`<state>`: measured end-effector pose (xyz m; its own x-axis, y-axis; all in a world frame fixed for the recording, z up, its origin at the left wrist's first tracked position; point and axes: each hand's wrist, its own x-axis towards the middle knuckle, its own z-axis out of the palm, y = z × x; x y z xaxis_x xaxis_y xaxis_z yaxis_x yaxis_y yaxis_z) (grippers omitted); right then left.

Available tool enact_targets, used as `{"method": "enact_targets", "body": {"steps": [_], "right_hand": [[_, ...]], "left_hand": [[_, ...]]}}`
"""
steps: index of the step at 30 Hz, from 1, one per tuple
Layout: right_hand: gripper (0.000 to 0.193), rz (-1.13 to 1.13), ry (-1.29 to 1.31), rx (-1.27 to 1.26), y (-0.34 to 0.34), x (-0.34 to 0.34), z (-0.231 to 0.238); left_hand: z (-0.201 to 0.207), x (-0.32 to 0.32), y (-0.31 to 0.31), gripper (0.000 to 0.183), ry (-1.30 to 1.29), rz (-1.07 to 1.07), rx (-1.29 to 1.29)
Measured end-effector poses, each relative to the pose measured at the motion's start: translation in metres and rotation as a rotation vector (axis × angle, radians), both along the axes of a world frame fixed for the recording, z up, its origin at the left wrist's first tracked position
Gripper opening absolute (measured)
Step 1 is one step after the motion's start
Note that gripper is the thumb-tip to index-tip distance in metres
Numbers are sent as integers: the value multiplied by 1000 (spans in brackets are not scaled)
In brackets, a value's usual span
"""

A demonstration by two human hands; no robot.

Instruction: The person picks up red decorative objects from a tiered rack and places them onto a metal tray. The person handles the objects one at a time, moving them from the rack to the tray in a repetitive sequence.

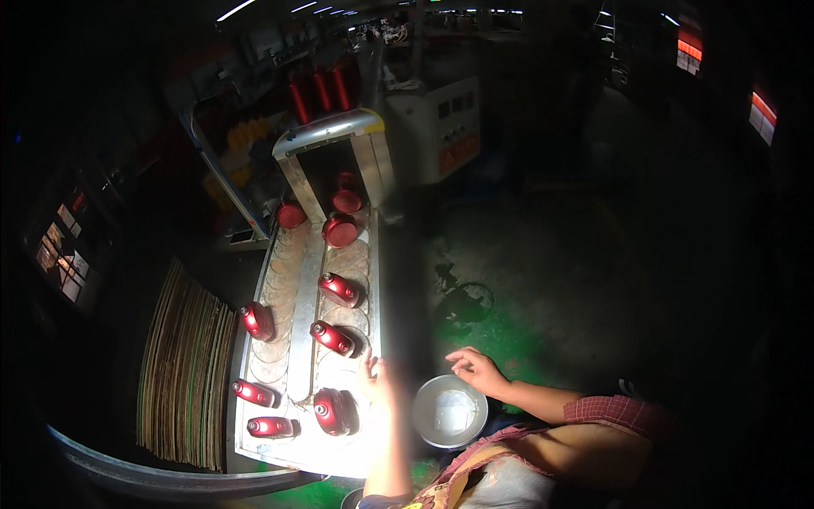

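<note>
My left hand [376, 375] is at the right edge of the white worktop, with its fingers stretched up and apart. Strong light washes it out, but I see nothing in it. Nearest to it are a shiny red bottle-shaped piece with a silver neck [331, 338] and a larger red piece [331, 411]. My right hand [478, 373] hovers by the far rim of a silver metal bowl [450, 411], fingers extended to the left and holding nothing visible. Something pale and flat lies inside the bowl; its kind is unclear.
More red pieces stand or lie on the conveyor [348, 254], which runs out of a metal tunnel [331, 131]. Upright red cylinders [320, 89] top the tunnel. A stack of thin sheets [186, 373] stands at left. Behind is a control cabinet [445, 127].
</note>
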<state>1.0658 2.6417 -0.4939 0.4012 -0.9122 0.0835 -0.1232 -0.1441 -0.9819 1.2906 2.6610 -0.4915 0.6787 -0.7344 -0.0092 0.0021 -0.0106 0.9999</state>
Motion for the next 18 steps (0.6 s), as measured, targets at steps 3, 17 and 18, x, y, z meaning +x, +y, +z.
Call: {"method": "enact_targets", "body": {"steps": [3,17,18], "right_hand": [[27,248,-247,98,40,29,-11],[25,1277,-94,-50,218,-107,-39],[26,1352,-58,-53,229,-126,-40]], "left_hand": [[-7,-44,58,32,472,-143,30],[-59,-300,321,32,463,452,-358],[-62,-324,335,32,463,508,-346]]}}
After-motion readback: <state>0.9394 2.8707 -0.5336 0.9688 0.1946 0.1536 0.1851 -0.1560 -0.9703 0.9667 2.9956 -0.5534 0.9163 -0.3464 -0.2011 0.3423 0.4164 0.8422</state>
